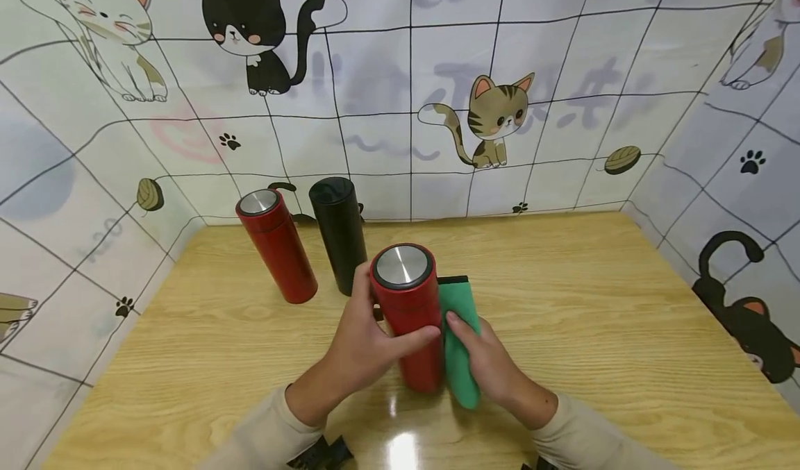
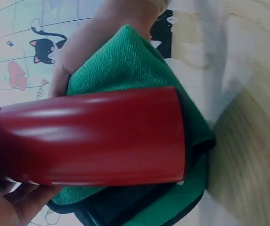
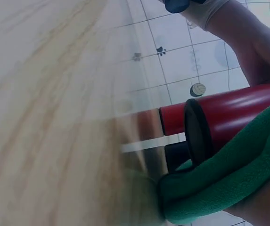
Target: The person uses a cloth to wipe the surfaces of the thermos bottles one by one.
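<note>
My left hand (image 1: 357,341) grips a red bottle (image 1: 409,331) with a silver-topped lid, its thumb across the front and its fingers behind. Raised off the table, the bottle shows its dark base rim in the right wrist view. A folded green cloth (image 1: 461,345) with black edging is held in my right hand (image 1: 496,369), thumb on its near face. Along the bottle's right side the cloth lies against the red wall. The left wrist view has the cloth (image 2: 125,66) spread behind the bottle (image 2: 92,136), hiding most of the right hand's fingers.
A second red bottle (image 1: 278,248) stands at the back left of the wooden table (image 1: 562,303). Beside it is a black bottle (image 1: 339,234), just beyond my left hand. Cat-patterned sheeting (image 1: 387,74) rises behind the table and at both sides.
</note>
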Demonstrator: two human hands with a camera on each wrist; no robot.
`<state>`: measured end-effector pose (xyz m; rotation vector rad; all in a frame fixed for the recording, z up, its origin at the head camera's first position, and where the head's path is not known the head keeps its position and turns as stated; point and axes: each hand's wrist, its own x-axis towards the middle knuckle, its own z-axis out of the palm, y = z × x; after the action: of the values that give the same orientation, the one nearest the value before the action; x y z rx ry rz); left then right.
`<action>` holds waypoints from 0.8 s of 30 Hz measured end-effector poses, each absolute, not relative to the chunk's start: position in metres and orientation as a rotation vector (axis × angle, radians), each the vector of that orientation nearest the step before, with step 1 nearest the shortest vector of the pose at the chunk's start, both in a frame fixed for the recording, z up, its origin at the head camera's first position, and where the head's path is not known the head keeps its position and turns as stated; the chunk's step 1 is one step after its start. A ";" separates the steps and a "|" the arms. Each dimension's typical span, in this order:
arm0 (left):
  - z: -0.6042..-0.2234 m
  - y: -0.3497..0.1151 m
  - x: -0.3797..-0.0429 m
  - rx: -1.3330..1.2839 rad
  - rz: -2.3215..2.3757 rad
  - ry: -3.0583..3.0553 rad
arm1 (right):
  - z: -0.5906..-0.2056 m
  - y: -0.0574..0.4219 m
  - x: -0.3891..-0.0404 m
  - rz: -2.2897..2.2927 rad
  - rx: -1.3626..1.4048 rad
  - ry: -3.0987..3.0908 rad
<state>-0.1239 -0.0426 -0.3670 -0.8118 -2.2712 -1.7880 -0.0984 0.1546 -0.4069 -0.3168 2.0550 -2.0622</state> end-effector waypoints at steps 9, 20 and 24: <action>-0.367 -0.043 -0.127 -0.862 -1.765 -2.264 | -0.400 0.159 -0.095 -2.060 -0.392 2.105; -0.378 -0.042 -0.137 -0.961 -1.830 -2.288 | -0.404 0.158 -0.097 -2.097 -0.399 2.186; -0.378 -0.043 -0.140 -0.984 -1.844 -2.324 | -0.408 0.158 -0.100 -2.080 -0.408 2.184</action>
<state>-0.1404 -0.0430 -0.3785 -0.9838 -2.3240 -1.8436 -0.1005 0.1581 -0.4075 -0.4076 2.1844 -2.0799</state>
